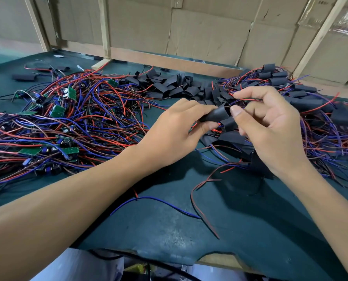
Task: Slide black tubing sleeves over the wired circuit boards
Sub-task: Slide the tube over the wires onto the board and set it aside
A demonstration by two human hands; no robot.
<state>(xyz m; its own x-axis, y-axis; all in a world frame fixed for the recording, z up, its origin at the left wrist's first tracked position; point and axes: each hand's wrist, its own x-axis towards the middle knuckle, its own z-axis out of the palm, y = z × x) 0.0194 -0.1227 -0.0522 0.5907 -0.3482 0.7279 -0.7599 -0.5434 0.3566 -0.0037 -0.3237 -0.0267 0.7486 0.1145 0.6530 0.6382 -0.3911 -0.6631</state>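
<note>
Head view, both hands mid-table over the green mat [189, 230].

1. Sleeve in hand [213, 115]: short black tube, matte, soft, mouth open toward the right hand. It sits above the mat's middle, between the two hands.
2. Loose sleeves [173, 86]: flat black pieces heaped toward the mat's far edge, centre.
3. Bare boards [57, 111]: small green PCBs tangled in red, blue and brown wires, piled along the left edge of the mat.
4. Sleeved units [278, 80]: black-covered boards with red/blue leads, piled at the far right corner and down the right edge.
5. Writing: none readable on boards, sleeves or the cardboard wall [209, 33] behind.
6. Left hand [175, 134]: fingers curled, thumb and fingertips pinching the sleeve in hand.
7. Right hand [270, 126]: fingers curled; index and thumb pinch red wires [248, 99] up top, thumb tip touches the sleeve's open mouth. Whether a board is inside the sleeve can't be told.
</note>
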